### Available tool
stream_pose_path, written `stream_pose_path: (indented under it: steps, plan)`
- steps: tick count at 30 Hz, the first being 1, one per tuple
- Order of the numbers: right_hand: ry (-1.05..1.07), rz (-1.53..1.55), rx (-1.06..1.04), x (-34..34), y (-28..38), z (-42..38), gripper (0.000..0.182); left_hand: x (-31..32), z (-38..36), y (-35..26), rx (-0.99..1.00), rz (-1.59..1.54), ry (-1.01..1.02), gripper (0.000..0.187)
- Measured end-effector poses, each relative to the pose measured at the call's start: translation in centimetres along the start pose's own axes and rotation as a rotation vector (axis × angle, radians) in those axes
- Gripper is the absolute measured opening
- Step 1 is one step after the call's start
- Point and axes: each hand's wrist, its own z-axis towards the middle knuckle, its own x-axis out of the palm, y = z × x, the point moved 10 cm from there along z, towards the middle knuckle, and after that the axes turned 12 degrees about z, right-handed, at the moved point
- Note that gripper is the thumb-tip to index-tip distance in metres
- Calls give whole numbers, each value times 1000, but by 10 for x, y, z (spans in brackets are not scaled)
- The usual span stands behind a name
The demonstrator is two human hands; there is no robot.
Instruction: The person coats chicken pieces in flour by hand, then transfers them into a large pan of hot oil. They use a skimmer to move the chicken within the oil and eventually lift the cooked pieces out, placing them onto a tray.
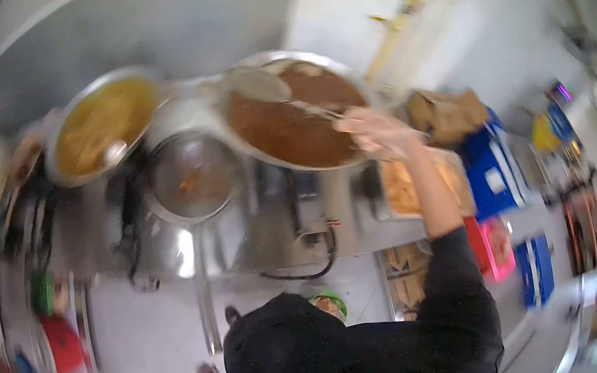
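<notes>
My right hand (pixel 380 130), apparently in a thin clear glove, is closed around the handle of a round skimmer (pixel 258 84). The skimmer's mesh head is over the left rim of a large round pan (pixel 295 165) of reddish-brown liquid (pixel 297 125). Motion blur hides whether the mesh touches the liquid. A smaller long-handled strainer or pan (pixel 193 175) with a few orange bits rests on the steel counter to the left. Below my right forearm is a tray (pixel 457 163) of pale orange food pieces. My left hand does not show.
A metal basin of yellowish liquid (pixel 108 126) stands at the far left. A cardboard box (pixel 449 111) and a blue cooler (pixel 491 169) are at the right. A black hose (pixel 331 251) hangs off the counter (pixel 276 240). The strainer's handle (pixel 207 300) juts past the front edge.
</notes>
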Motion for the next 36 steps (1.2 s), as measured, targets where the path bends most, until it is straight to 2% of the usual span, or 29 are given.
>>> stream_pose_path:
  steps: [1, 4, 5, 6, 7, 9, 11, 14, 18, 19, 23, 29, 36]
  plan:
    - [-123, -35, -93, -35, -10, 11, 22, -10, 20, -3, -33, -89, -49, 20]
    - [-338, -1041, -1, -58, 40, -32, 27, -53, 116, -20, -29, -312, -165, 20]
    - [-453, -939, -98, -83, 45, -37, 29, -72, 145, -36, 22, -338, -190, 20]
    - [-344, -1078, -43, -109, 25, -5, 22, -86, 165, -51, 61, -359, -200, 20]
    - [-447, -960, -160, -126, 31, -13, 19, -99, 180, -63, 92, -363, -204, 20]
    - [-555, -1239, -173, -182, 5, 42, 17, -114, 199, -78, 138, -375, -203, 20]
    - [-734, -1268, -98, -227, -22, 60, 16, -120, 215, -88, 164, -386, -203, 19]
    - [-885, -1303, 0, -238, -40, 42, 10, -127, 219, -87, 173, -388, -187, 19]
    - [-800, -1331, 19, -189, -47, 27, 18, -122, 226, -80, 179, -398, -170, 19]
    - [-728, -1302, -4, -182, -51, 34, 14, -117, 221, -77, 169, -394, -161, 19]
    - [-480, -1177, -21, -151, -64, 55, 21, -120, 218, -70, 160, -393, -151, 19]
    - [-306, -1037, 80, -116, -66, 63, 25, -113, 210, -62, 146, -393, -144, 19]
    - [-154, -836, 296, -54, -47, 17, 31, -104, 199, -52, 134, -394, -143, 19]
